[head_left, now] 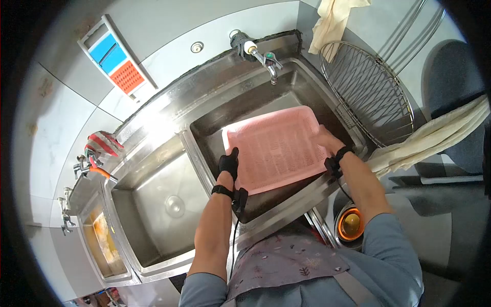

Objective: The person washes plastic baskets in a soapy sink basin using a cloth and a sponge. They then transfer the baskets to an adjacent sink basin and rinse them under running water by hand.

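Observation:
A pink plastic basket (276,148) with a slotted bottom is over the right sink basin (245,113), tilted slightly in my view. My left hand (229,163), in a black glove, grips its left rim with the thumb up along the side. At the opposite rim, my right hand (330,141) is bare and closed on the edge, its fingers partly hidden by the wall. Nothing shows inside the basket. A tap (268,64) with a dark cloth around its pipe stands over the basin's far side.
Left lies a second basin (158,204) with a drain, then a smaller one (110,256) holding something yellowish. A grater (117,61) hangs on the wall. A wire rack (368,92) and twisted cloth (434,135) are at the right. An orange-rimmed container (351,225) sits below my right arm.

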{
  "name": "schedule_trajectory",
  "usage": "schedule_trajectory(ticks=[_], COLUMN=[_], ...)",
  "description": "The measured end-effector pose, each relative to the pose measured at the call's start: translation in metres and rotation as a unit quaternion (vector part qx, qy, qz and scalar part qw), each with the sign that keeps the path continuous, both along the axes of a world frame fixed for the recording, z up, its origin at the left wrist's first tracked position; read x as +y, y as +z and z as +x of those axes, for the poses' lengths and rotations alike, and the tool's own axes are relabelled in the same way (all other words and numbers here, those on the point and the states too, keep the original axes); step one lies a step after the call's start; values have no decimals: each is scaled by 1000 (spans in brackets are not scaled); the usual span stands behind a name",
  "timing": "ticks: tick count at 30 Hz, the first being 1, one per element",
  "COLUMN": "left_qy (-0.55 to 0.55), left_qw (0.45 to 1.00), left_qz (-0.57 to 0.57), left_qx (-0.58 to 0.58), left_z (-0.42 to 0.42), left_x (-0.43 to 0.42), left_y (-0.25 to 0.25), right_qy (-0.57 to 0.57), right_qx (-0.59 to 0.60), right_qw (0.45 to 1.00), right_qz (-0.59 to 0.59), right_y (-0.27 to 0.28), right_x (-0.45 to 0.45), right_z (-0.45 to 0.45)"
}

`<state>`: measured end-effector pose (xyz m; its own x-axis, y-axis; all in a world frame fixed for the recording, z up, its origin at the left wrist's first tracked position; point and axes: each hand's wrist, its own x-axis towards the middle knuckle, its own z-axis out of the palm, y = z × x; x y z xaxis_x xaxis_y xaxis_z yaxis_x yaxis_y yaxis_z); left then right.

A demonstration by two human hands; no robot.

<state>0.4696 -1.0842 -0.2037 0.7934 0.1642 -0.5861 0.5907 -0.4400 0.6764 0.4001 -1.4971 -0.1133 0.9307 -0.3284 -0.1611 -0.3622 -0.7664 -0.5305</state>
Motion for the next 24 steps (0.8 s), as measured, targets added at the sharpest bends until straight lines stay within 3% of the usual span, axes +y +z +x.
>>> schedule_trajectory(ticks=[1, 2, 4, 5, 6, 12, 16, 19, 21, 24], left_qy=[29, 59, 77, 95, 132, 137, 146, 43, -96, -98], left_qw=[999, 997, 993, 985, 969, 951, 933, 969, 982, 968], left_qz=[-10, -18, -76, -138, -204, -272, -318, -205, 46, 123], left_qx=[-24, -48, -45, -42, -34, -60, -87, -127, -159, -197], left_z=[-5, -9, 3, 7, -5, -13, -2, 6, 3, 12], left_x=[-4, -7, 13, 17, 11, -9, -10, -3, -9, 1], left_y=[12, 21, -29, -47, -21, -4, 18, 54, 82, 42], right_qy=[4, -3, -11, 3, 13, -7, -6, 22, 18, 8], right_qx=[9, 72, 134, 113, 92, -48, -51, -20, 99, 170], right_qw=[997, 995, 989, 993, 996, 993, 994, 997, 994, 982], right_qz=[76, 67, 59, 23, -12, -109, -91, -71, -50, -83], right_y=[8, 20, 50, 69, 79, 120, 77, 46, 46, 36], right_x=[-1, 3, 15, 19, 21, 22, -7, -13, -2, 10], right_z=[-3, 0, 1, 2, 1, -4, 3, 15, 14, 22])
